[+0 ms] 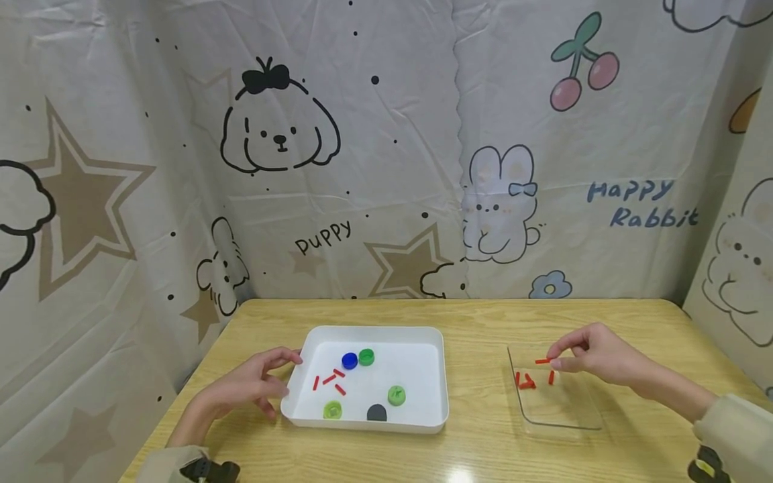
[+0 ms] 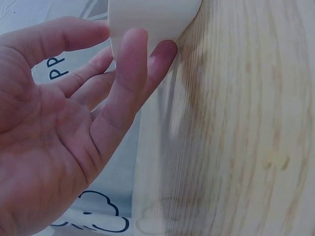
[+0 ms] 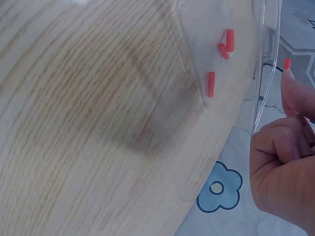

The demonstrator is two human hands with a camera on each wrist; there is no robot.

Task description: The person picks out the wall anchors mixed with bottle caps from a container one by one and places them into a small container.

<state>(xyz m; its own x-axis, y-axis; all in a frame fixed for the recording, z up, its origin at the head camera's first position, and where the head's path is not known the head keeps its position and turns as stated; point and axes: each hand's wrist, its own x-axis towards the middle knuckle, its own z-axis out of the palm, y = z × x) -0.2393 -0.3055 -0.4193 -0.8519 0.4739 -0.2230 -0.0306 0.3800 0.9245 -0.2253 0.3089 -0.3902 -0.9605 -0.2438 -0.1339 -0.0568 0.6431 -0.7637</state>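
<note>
My right hand (image 1: 594, 352) pinches a short red stick (image 1: 543, 361) between thumb and fingertips, over a clear plastic box (image 1: 561, 424). Several more red sticks (image 1: 527, 384) lie on the floor of that box. In the right wrist view, the end of the pinched red stick (image 3: 287, 64) pokes up past the fingertips. My left hand (image 1: 253, 384) is at the left side of a white tray (image 1: 417, 425), its fingers loosely spread. The left wrist view shows the fingertips (image 2: 134, 39) right at the tray's outer wall.
The white tray holds several red sticks (image 1: 329, 380), a blue cap (image 1: 349, 361), green caps (image 1: 366, 357) and a dark grey round-topped piece (image 1: 377, 412). Both containers stand on a wooden table (image 1: 477, 376). A printed curtain (image 1: 392, 168) hangs behind it.
</note>
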